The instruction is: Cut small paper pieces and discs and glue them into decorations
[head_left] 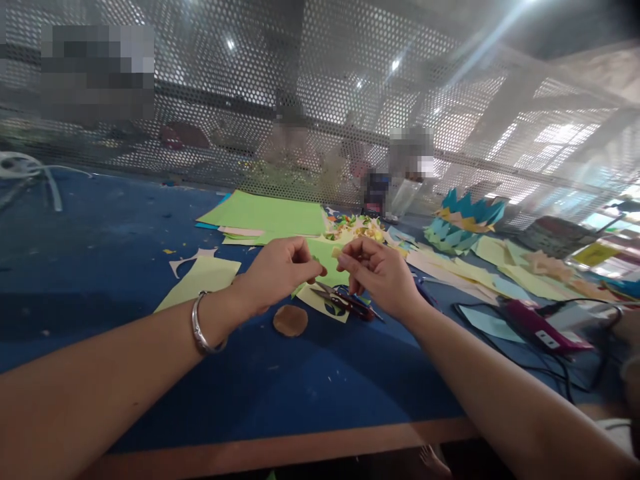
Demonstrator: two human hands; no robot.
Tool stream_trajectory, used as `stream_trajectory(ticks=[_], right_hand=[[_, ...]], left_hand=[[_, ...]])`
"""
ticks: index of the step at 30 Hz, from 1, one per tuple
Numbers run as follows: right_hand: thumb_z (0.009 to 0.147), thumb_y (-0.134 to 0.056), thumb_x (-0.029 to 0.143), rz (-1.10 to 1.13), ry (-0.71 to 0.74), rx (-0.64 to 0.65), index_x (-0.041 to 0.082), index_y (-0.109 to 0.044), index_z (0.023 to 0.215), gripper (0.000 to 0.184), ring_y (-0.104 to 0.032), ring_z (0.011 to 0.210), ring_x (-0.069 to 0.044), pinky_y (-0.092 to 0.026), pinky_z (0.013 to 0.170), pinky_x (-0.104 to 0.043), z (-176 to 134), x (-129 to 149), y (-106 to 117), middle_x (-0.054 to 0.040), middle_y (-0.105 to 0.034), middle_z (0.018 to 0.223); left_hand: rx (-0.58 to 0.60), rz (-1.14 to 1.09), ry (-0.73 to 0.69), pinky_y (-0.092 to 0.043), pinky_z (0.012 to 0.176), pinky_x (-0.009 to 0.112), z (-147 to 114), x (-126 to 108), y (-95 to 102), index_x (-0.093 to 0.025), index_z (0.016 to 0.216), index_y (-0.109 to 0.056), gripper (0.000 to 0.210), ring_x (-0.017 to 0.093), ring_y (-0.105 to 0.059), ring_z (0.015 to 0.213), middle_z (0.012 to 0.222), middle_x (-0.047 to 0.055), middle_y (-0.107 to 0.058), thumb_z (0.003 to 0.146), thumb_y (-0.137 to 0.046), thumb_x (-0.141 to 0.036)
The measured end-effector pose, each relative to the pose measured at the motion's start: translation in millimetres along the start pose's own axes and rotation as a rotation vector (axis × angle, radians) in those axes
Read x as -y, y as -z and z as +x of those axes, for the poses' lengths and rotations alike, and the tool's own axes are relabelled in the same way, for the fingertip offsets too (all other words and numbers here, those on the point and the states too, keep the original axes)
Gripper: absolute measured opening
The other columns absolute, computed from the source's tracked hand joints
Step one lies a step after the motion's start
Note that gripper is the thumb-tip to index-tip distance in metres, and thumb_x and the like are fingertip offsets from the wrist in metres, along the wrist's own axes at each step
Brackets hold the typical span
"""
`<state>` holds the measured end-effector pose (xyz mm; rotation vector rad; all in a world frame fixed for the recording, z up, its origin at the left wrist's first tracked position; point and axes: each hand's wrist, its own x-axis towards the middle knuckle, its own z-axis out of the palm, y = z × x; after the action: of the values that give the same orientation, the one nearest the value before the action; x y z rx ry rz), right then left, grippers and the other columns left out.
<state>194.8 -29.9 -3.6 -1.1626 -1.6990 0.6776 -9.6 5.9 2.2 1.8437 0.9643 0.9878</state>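
Observation:
My right hand [383, 273] pinches a small yellow paper piece [336, 253] between thumb and fingers. Close by on the left, my left hand [280, 270], with a silver bangle at its wrist, is closed in a pinch; what it holds, if anything, is too small to name. Below the hands lies a pair of scissors [353, 303] with dark red handles, partly over a pale paper offcut [313, 300] with cut-out holes. A round brown disc [291, 321] rests on the blue table in front of my left hand. Green paper [330, 267] lies behind the fingertips.
Stacked green sheets [275, 213] and a heap of small colourful scraps [357, 228] lie at the back. Yellow paper [205, 280] is at left. To the right are a teal paper crown [467, 220], paper strips [455, 270] and a magenta power strip [543, 327] with black cables. A perforated metal screen [225, 127] stands behind.

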Motion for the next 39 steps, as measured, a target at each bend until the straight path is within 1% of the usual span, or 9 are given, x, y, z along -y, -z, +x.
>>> stream_trajectory(ticks=[4, 10, 12, 17, 21, 24, 26, 31, 39], right_hand=[[0.093, -0.068, 0.051, 0.022, 0.009, 0.001, 0.020, -0.060, 0.090, 0.032, -0.058, 0.048, -0.007, -0.048, 0.046, -0.022, -0.9, 0.6, 0.0, -0.0004, -0.066, 0.081], [0.091, -0.071, 0.046, 0.035, 0.006, 0.013, 0.020, -0.060, 0.091, 0.028, -0.060, 0.048, -0.008, -0.047, 0.045, -0.022, -0.8, 1.2, 2.0, 0.0012, -0.064, 0.079], [0.091, -0.071, 0.045, 0.041, -0.002, 0.009, 0.020, -0.060, 0.092, 0.027, -0.061, 0.048, -0.008, -0.047, 0.045, -0.022, -0.6, 1.2, 2.1, 0.0011, -0.065, 0.079], [0.091, -0.071, 0.039, 0.043, -0.014, 0.009, 0.019, -0.061, 0.092, 0.022, -0.061, 0.047, -0.008, -0.047, 0.046, -0.022, -0.6, 0.7, 0.9, 0.0024, -0.063, 0.076], [0.091, -0.072, 0.039, 0.037, 0.001, -0.019, 0.019, -0.061, 0.092, 0.023, -0.062, 0.047, -0.009, -0.048, 0.046, -0.022, -0.5, 0.3, 0.4, 0.0030, -0.063, 0.074], [0.093, -0.069, 0.039, 0.005, 0.025, -0.050, 0.019, -0.061, 0.092, 0.021, -0.062, 0.047, -0.009, -0.047, 0.045, -0.022, -1.6, 1.3, -0.6, 0.0023, -0.063, 0.075], [0.095, -0.066, 0.037, -0.045, 0.058, -0.066, 0.019, -0.062, 0.092, 0.019, -0.060, 0.049, -0.009, -0.046, 0.046, -0.023, -3.4, 2.7, -1.9, 0.0018, -0.063, 0.074], [0.097, -0.065, 0.030, -0.250, 0.197, -0.092, 0.020, -0.065, 0.092, 0.011, -0.059, 0.058, -0.010, -0.047, 0.057, -0.025, -7.3, 3.0, -4.2, 0.0011, -0.064, 0.077], [0.097, -0.063, 0.023, -0.396, 0.292, -0.022, 0.020, -0.066, 0.094, 0.005, -0.060, 0.072, -0.012, -0.047, 0.067, -0.026, -1.5, -2.8, -0.7, 0.0000, -0.066, 0.081]], left_hand=[[0.005, -0.112, 0.052, -0.035, 0.053, 0.025, 1.4, -2.8, -3.4, -0.020, 0.066, -0.054, 0.025, 0.011, -0.047, 0.057, 0.061, -0.004, -0.054, 0.075, -0.077, -0.024], [0.075, -0.477, 0.179, -0.050, 0.071, 0.027, 7.5, -3.0, -4.8, -0.018, 0.075, -0.072, 0.020, 0.013, -0.064, 0.074, 0.079, 0.003, -0.070, 0.080, -0.078, -0.036], [0.080, -0.517, 0.212, -0.051, 0.074, 0.027, 8.8, -1.9, -4.1, -0.018, 0.076, -0.075, 0.021, 0.014, -0.067, 0.077, 0.081, 0.004, -0.073, 0.081, -0.078, -0.038], [0.081, -0.501, 0.222, -0.051, 0.069, 0.024, 7.4, -0.5, -3.7, -0.015, 0.083, -0.072, 0.024, 0.012, -0.067, 0.072, 0.076, 0.001, -0.071, 0.068, -0.089, -0.024], [0.112, -0.562, 0.316, -0.055, 0.076, 0.026, 5.4, -3.4, -5.2, -0.013, 0.100, -0.072, 0.028, 0.013, -0.072, 0.072, 0.075, 0.001, -0.073, 0.074, -0.080, -0.014], [0.122, -0.598, 0.364, -0.057, 0.075, 0.028, 5.7, -4.0, -4.9, -0.011, 0.083, -0.072, 0.010, 0.015, -0.074, 0.070, 0.073, 0.002, -0.072, 0.075, -0.077, -0.013], [0.127, -0.592, 0.383, -0.057, 0.070, 0.027, 6.7, -3.5, -4.0, -0.012, 0.075, -0.070, 0.010, 0.017, -0.075, 0.069, 0.071, 0.002, -0.071, 0.076, -0.079, -0.017], [0.082, -0.575, 0.472, -0.056, 0.068, 0.025, 8.1, -4.4, -1.6, -0.012, 0.074, -0.073, 0.011, 0.015, -0.074, 0.065, 0.069, 0.003, -0.072, 0.082, -0.075, -0.019], [0.148, -0.703, 0.448, -0.058, 0.072, 0.023, 6.1, -5.1, -0.5, -0.013, 0.074, -0.077, 0.009, 0.013, -0.073, 0.068, 0.074, 0.002, -0.074, 0.076, -0.082, -0.021]])
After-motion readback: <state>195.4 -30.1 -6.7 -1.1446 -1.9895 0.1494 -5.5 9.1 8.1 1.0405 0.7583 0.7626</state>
